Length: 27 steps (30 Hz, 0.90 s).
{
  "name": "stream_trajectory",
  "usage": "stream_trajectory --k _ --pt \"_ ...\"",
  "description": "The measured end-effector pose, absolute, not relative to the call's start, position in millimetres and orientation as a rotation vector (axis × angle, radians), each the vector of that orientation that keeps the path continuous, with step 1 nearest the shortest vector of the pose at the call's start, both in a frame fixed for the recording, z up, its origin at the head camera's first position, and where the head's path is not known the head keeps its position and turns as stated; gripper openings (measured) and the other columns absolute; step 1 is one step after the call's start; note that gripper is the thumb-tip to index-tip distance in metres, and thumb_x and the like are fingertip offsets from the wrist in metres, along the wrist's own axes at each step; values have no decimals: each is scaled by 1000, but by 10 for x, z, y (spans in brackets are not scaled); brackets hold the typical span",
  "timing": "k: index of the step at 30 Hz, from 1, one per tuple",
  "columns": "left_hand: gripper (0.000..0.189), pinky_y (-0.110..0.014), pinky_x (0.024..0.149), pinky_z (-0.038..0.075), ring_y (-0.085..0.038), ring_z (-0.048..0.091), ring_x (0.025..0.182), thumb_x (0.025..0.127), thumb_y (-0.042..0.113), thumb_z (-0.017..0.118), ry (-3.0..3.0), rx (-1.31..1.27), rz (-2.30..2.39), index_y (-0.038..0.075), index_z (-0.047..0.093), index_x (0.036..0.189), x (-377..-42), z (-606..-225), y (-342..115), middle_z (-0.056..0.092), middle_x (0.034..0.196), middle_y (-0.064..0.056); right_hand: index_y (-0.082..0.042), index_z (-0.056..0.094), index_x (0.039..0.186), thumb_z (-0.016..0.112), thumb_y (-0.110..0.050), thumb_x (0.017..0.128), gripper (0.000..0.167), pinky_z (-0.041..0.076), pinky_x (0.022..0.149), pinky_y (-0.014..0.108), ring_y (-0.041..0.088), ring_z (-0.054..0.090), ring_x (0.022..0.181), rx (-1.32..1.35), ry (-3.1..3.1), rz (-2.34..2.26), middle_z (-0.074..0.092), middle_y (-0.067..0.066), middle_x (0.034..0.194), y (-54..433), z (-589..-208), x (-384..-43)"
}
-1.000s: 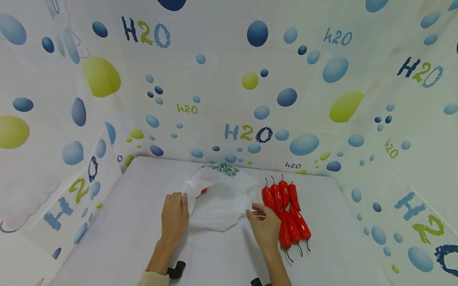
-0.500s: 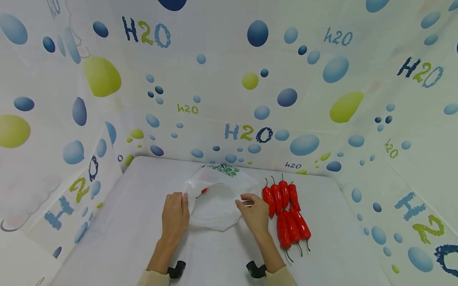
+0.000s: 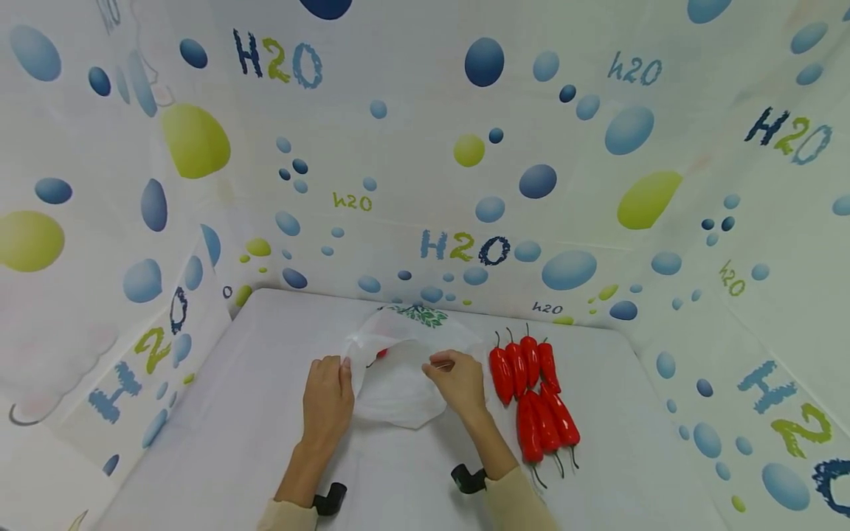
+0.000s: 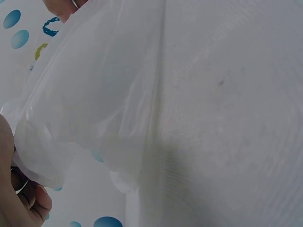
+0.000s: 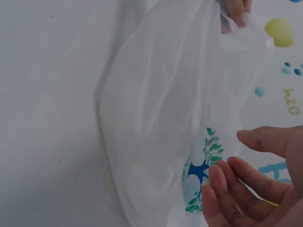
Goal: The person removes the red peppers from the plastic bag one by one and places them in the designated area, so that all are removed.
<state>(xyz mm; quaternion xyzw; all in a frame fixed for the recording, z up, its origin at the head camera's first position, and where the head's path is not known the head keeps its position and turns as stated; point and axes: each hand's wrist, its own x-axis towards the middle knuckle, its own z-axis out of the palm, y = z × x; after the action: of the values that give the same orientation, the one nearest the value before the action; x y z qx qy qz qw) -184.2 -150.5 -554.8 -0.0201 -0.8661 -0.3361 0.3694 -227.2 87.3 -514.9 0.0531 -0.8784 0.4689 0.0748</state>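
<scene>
A thin white plastic bag (image 3: 398, 410) with a green leaf print lies mouth toward me on the table. My left hand (image 3: 328, 398) grips its left edge between thumb and fingers; the left wrist view shows the same hand (image 4: 23, 194) on the film. A red chili pepper (image 3: 381, 354) with a dark stem shows inside, partly covered by the bag. My right hand (image 3: 458, 385) is at the right side of the mouth. From the right wrist, that hand (image 5: 260, 184) has bent fingers apart from the thumb, nothing between them.
Several red chili peppers (image 3: 529, 360) lie in two rows on the white table (image 3: 637, 428), right of the bag. Black wrist cameras (image 3: 468, 479) stick out from both wrists. A white backdrop (image 3: 398, 147) with blue and green dots encloses the table's back and sides.
My right hand has moved left from beside the chili peppers to the bag's mouth. The left hand keeps its grip on the bag's edge. The view has shifted slightly.
</scene>
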Motion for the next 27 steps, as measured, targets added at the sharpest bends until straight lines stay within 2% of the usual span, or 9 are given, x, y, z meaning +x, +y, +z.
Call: stream_trajectory --k 27 --pt "20 -40 64 40 -29 46 75 107 9 55 -2197 -39 -850 -1 56 89 -1849 -5542 -1505 55 79 -12 -13 80 93 83 -33 88 21 55 67 37 18 69 78 302 -2949 1096 76 -1 85 459 -4992 -2634"
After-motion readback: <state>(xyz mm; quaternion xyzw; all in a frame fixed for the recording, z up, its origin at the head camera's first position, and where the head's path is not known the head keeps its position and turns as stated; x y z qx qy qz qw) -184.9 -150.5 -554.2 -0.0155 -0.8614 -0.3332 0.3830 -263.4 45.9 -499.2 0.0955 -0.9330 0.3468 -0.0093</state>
